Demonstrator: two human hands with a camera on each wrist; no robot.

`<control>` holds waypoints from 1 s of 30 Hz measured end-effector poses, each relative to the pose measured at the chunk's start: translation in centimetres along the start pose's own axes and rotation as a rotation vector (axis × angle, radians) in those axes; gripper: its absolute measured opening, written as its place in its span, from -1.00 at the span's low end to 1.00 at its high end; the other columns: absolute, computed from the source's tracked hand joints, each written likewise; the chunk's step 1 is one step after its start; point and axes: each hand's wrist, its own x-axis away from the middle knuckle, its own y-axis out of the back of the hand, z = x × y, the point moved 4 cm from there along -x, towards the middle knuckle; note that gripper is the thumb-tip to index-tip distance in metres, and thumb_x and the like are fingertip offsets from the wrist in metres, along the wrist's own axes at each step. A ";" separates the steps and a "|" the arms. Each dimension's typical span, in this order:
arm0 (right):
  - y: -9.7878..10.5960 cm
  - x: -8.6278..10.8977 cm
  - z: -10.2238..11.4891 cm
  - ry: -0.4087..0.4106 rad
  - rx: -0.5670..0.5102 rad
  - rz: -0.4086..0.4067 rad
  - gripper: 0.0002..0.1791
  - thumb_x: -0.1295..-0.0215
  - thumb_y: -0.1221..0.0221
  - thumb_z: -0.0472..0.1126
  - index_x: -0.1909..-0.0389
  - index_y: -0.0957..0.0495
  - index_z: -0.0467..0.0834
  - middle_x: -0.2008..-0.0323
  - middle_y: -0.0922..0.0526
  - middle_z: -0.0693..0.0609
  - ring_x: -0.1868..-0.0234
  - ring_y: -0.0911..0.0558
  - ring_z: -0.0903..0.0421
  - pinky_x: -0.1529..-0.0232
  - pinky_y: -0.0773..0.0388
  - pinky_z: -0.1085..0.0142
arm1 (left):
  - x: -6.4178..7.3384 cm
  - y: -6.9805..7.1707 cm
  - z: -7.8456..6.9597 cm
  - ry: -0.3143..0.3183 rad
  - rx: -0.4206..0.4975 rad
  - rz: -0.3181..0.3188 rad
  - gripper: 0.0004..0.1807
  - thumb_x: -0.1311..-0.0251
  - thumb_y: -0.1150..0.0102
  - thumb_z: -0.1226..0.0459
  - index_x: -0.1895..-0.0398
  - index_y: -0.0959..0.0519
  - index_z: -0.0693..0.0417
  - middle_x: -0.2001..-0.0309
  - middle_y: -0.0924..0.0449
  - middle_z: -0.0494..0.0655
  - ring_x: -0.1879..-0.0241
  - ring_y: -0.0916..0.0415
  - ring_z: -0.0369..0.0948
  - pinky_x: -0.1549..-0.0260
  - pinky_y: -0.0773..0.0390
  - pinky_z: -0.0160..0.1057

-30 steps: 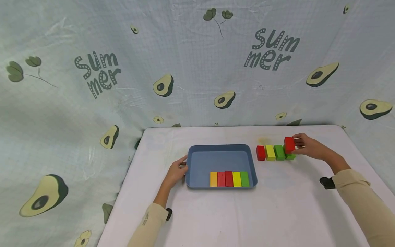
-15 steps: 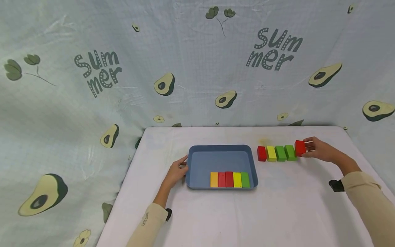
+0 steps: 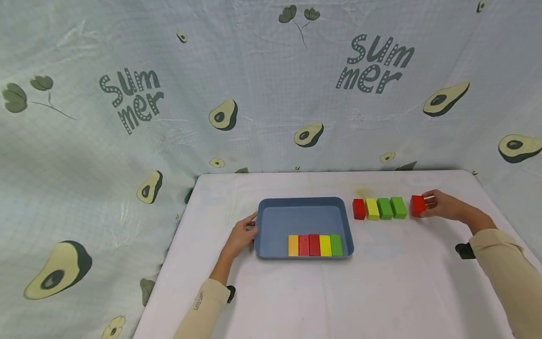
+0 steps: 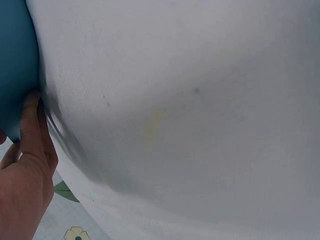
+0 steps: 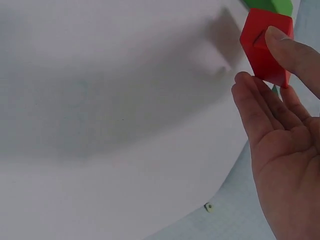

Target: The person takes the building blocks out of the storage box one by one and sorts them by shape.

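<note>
My right hand [image 3: 444, 207] pinches a red block [image 3: 417, 206] at the right end of a row of blocks, a small gap from its neighbour. In the right wrist view the thumb lies on the block's face, with the fingers at its lower end. Left of it stand two green blocks [image 3: 398, 207], a yellow block [image 3: 372, 209] and another red block [image 3: 359, 209]. My left hand [image 3: 242, 236] grips the left rim of a blue-grey tray [image 3: 275, 219]. Inside the tray, orange, red, yellow and green blocks [image 3: 314, 245] line the front wall.
A white-covered table [image 3: 322, 296] carries everything. Behind it hangs a pale cloth [image 3: 254, 61] printed with avocados and lettering. The row of blocks stands just right of the tray, toward the table's back edge.
My right hand has carried the red block rightward and down, from over the right-hand green block to beside it, uncovering that green block. My left hand and the tray stay in place.
</note>
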 end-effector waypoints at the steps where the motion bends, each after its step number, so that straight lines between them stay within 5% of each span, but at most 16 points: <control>1: -0.1 0.0 -0.2 -0.005 -0.001 0.004 -0.07 -0.14 -0.27 -0.11 -0.22 0.08 -0.59 -0.15 -0.13 -0.60 -0.13 -0.21 -0.46 -0.03 -0.37 -0.15 | 0.0 0.0 0.0 -0.003 -0.002 0.000 -0.34 -0.09 -0.03 0.43 -0.35 -0.31 0.09 0.03 -0.48 0.16 0.31 -0.48 -0.15 0.44 -0.55 -0.21; 30: -1.1 -1.6 0.4 -0.003 0.078 0.044 -0.19 -0.19 -0.21 -0.29 -0.26 0.07 -0.52 -0.13 -0.17 -0.60 -0.11 -0.26 -0.46 -0.06 -0.30 -0.20 | 0.3 0.0 -0.3 0.012 0.009 0.011 -0.36 -0.13 0.00 0.44 -0.37 -0.28 0.10 0.00 -0.47 0.18 0.22 -0.50 -0.10 0.38 -0.57 -0.19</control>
